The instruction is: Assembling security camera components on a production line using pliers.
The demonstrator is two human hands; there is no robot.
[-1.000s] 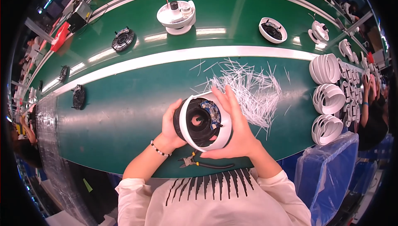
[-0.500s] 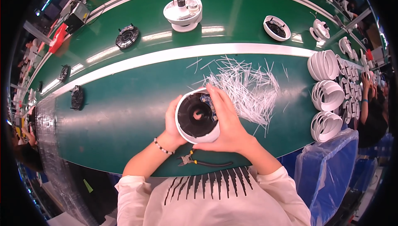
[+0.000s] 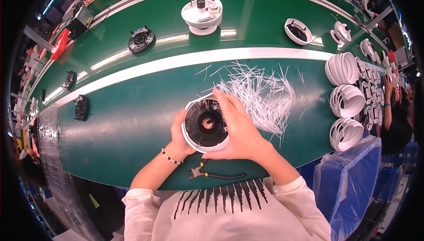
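Note:
Over the middle of the green table, a round white housing (image 3: 216,146) is held between my two hands. Inside it sits a black disc-shaped part (image 3: 196,128) with a round central hole, through which a bit of finger shows. A small circuit board (image 3: 216,107) lies at the disc's upper right. My left hand (image 3: 179,135) wraps the housing's left side, most of its fingers hidden beneath. From the right, my right hand (image 3: 240,130) grips the rim, fingers across the top and thumb below. Closest to my body lie side cutters (image 3: 223,176), touched by neither hand.
Thin white strips (image 3: 260,95) lie piled beyond my right hand. Stacked white rings (image 3: 346,133) stand at the right edge, above a plastic-covered blue bin (image 3: 349,183). Across a pale rail, the green belt carries a white camera-like unit (image 3: 202,18) and black discs (image 3: 141,40).
Both hands have shifted the housing slightly left, and it is turned so the black disc faces up more squarely. Parts on the far belt have moved a little right.

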